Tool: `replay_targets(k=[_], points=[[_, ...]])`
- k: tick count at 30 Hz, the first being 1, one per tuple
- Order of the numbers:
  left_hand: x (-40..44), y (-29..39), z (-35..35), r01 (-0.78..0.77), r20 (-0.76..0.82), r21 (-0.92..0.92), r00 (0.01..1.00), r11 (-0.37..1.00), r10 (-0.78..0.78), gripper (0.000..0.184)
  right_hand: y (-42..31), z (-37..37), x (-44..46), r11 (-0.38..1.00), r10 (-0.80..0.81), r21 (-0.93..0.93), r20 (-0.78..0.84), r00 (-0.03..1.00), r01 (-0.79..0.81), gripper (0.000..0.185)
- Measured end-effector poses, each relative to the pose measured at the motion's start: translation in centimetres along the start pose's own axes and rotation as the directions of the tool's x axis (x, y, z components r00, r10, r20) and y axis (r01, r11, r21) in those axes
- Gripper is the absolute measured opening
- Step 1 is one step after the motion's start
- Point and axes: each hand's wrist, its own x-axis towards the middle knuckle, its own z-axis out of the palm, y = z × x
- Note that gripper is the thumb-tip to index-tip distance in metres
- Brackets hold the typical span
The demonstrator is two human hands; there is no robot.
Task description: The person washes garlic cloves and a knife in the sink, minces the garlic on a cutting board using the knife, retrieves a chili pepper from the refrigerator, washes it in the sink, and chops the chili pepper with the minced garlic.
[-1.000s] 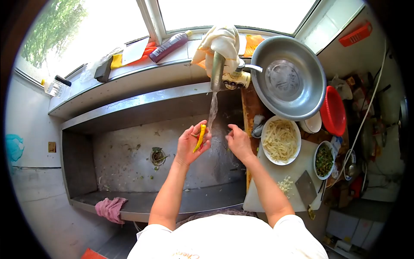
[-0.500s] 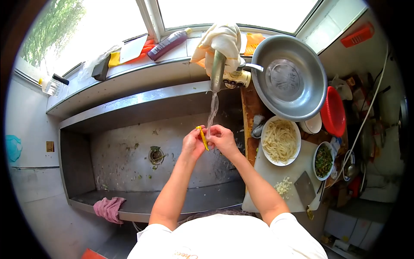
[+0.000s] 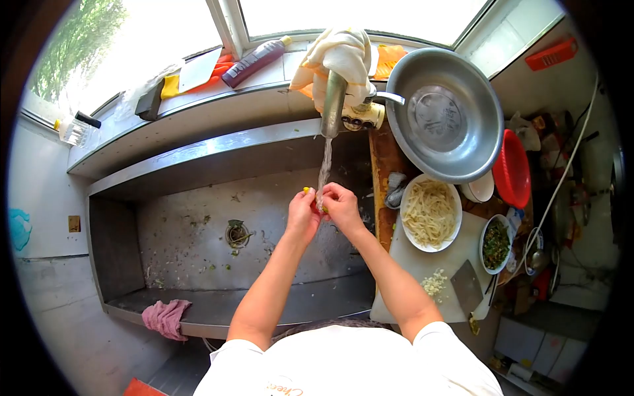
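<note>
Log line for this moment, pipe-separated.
left hand: holding yellow pepper | right hand: at pepper | pepper: mostly hidden | tap: running | place: over sink

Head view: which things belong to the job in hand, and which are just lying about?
Likely in use: yellow pepper (mostly hidden), left hand, right hand, running water, faucet, sink.

Likely lying about: pink cloth, purple bottle, red basin, cleaver.

Yellow pepper [image 3: 306, 190] mostly behind hands [image 3: 303, 214]
</note>
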Motion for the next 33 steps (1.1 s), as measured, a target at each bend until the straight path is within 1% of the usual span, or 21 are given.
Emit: replay_targets(k=[1, 2, 5, 6, 8, 9, 11, 12, 14, 15, 17, 18, 20, 21, 23, 24, 25, 27, 28, 31, 33], points=[[0.2, -0.2, 0.1, -0.019, -0.055, 0.041, 0.998, 0.999, 0.021, 0.009, 0.2, 0.0, 0.0, 1.0, -0.021, -0.02, 0.022, 1.0, 0.022, 0.015], [-0.5, 0.2, 1.2, -0.03, -0.13, 0.087, 0.991, 0.996, 0.041, 0.009, 0.9, 0.1, 0.3, 0.994, -0.05, -0.093, 0.059, 0.997, 0.056, 0.017], [-0.7, 0.6, 2.3, -0.081, -0.227, 0.111, 0.968, 0.99, 0.105, 0.01, 1.5, 0.9, -0.4, 0.979, -0.181, -0.099, 0.006, 0.983, 0.181, 0.019], [-0.6, 0.4, 2.0, -0.076, -0.192, 0.1, 0.977, 0.992, 0.095, 0.01, 1.9, 1.1, -0.4, 0.982, -0.169, -0.095, -0.027, 0.985, 0.166, 0.02], [-0.4, 0.1, 1.1, -0.065, -0.119, 0.08, 0.99, 0.995, 0.075, 0.011, 2.0, 1.0, -0.5, 0.991, -0.102, -0.096, -0.041, 0.994, 0.098, 0.018], [-0.6, 0.2, 0.9, -0.049, -0.101, 0.106, 0.993, 0.993, 0.06, 0.011, 2.0, 0.9, -0.5, 0.993, -0.069, -0.096, -0.049, 0.996, 0.064, 0.017], [-1.1, 0.3, 0.8, -0.016, -0.064, 0.156, 0.998, 0.988, 0.026, 0.012, 2.4, 0.5, -0.3, 0.996, -0.032, 0.087, 0.003, 0.999, 0.031, 0.014], [-1.4, 0.4, 0.9, -0.007, -0.06, 0.098, 0.998, 0.995, 0.013, 0.012, 2.5, 0.4, -0.3, 0.984, -0.017, 0.176, 0.031, 0.999, 0.012, 0.012], [-1.7, 0.5, 1.3, 0.009, -0.048, -0.017, 0.999, 1.0, -0.009, 0.013, 2.1, 0.6, -0.6, 0.953, 0.015, 0.303, -0.017, 1.0, -0.009, 0.008], [-1.5, 0.4, 1.2, -0.006, -0.09, -0.08, 0.996, 0.997, -0.002, 0.013, 1.7, 0.7, -0.8, 0.931, 0.033, 0.365, -0.039, 0.999, -0.017, 0.006], [-0.9, 0.1, 0.8, -0.041, -0.174, -0.203, 0.985, 0.978, 0.005, 0.013, 1.0, 0.1, -0.6, 0.883, 0.185, 0.452, -0.084, 0.979, -0.128, 0.006], [-0.9, 0.3, 0.5, -0.08, -0.185, -0.067, 0.98, 0.995, 0.066, 0.011, 0.8, -0.2, -0.4, 0.85, 0.26, 0.497, -0.101, 0.96, -0.177, 0.006], [-1.2, 0.8, -0.4, -0.148, -0.179, 0.208, 0.966, 0.967, 0.187, 0.01, 1.1, -0.6, -0.3, 0.827, 0.239, 0.537, -0.067, 0.969, -0.167, 0.008], [-1.3, 0.9, -0.7, -0.141, -0.109, 0.308, 0.977, 0.941, 0.182, 0.01, 1.3, -0.8, -0.3, 0.815, 0.227, 0.556, -0.052, 0.973, -0.161, 0.008], [-2.0, 1.3, -0.9, -0.142, 0.026, 0.498, 0.989, 0.856, 0.149, 0.012, 1.3, -1.0, -0.5, 0.847, 0.204, 0.507, -0.034, 0.978, -0.159, 0.009], [-3.0, 1.7, 0.0, -0.127, 0.047, 0.592, 0.991, 0.796, 0.124, 0.014, 1.1, -0.8, -0.8, 0.858, 0.194, 0.49, -0.034, 0.98, -0.152, 0.009], [-3.1, 1.5, 0.0, -0.186, 0.077, 0.642, 0.981, 0.744, 0.179, 0.013, 1.0, -0.6, -1.0, 0.869, 0.184, 0.473, -0.031, 0.982, -0.147, 0.009], [-3.1, 1.0, -0.6, -0.299, 0.15, 0.725, 0.948, 0.621, 0.281, 0.013, 1.5, -0.7, -1.1, 0.92, 0.155, 0.363, 0.011, 0.988, -0.148, 0.004], [-2.7, 0.5, -1.3, -0.306, 0.166, 0.698, 0.949, 0.647, 0.269, 0.013, 1.5, -0.7, -1.2, 0.936, 0.14, 0.321, 0.028, 0.99, -0.142, 0.004], [-3.7, 1.1, -0.8, -0.275, 0.174, 0.87, 0.948, 0.41, 0.265, 0.012, 1.8, -1.3, -1.4, 0.98, 0.103, 0.164, 0.072, 0.992, -0.114, 0.005], [-4.5, 1.7, -0.2, -0.312, 0.234, 0.884, 0.94, 0.349, 0.248, 0.01, 2.0, -1.7, -1.5, 0.993, 0.082, 0.077, 0.112, 0.99, -0.09, 0.007]])
